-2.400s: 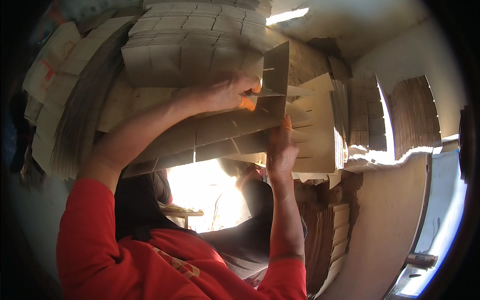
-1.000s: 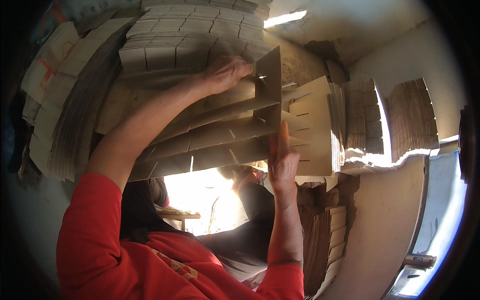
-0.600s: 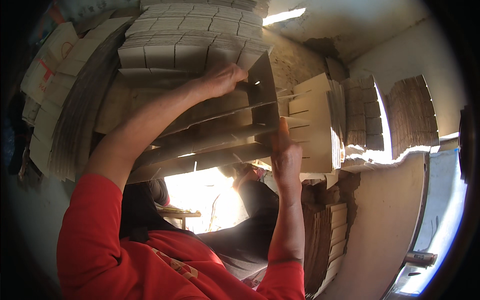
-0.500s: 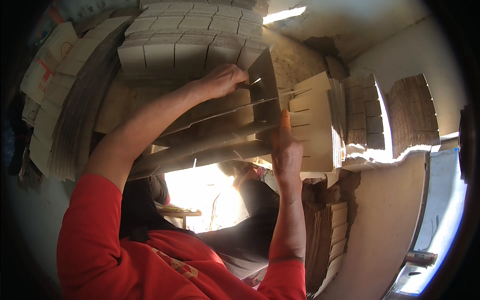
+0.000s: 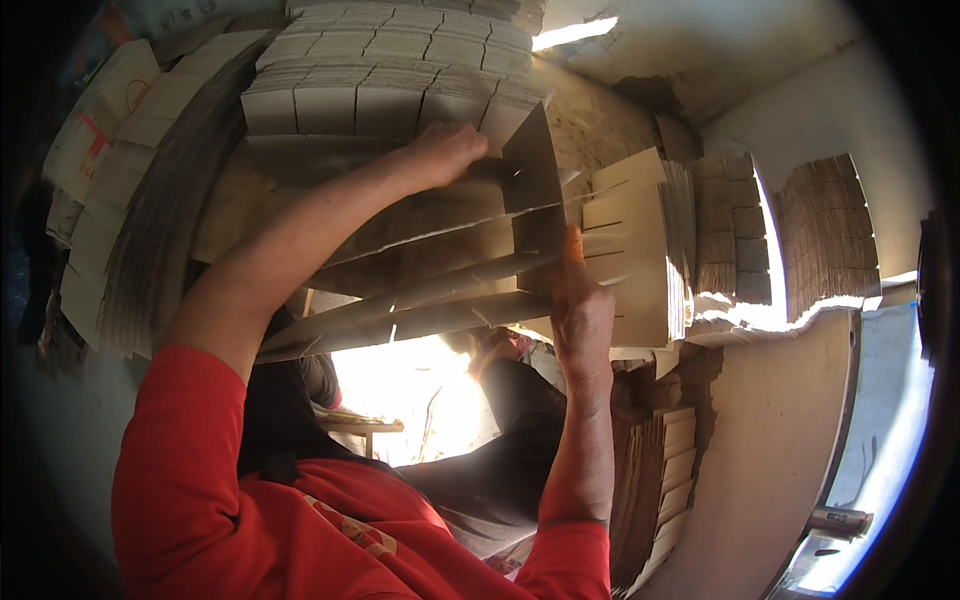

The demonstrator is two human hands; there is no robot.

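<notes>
Several long slotted cardboard strips (image 5: 420, 322) run side by side in front of me, and a cardboard cross strip (image 5: 537, 185) stands across their right ends. My left hand (image 5: 452, 155) is closed at the far side, round the end of a dark cardboard strip, just left of the cross strip; the fingertips are hidden. My right hand (image 5: 584, 305) grips the near end of the cross strip. Its index finger, with an orange cover (image 5: 574, 245), points up along the outer face. The slots where the strips meet are partly in shadow.
Stacks of slotted cardboard stand around me: a tall stack (image 5: 390, 108) at the back, a curved one (image 5: 165, 205) at left, a pale one (image 5: 632, 240) right beside my right hand. More stacks (image 5: 725, 225) lie farther right. A wooden stool (image 5: 362, 425) is below.
The cross strip and my right hand have shifted slightly right and toward me. My left hand has moved a little left, away from the cross strip. The long strips tilt slightly differently.
</notes>
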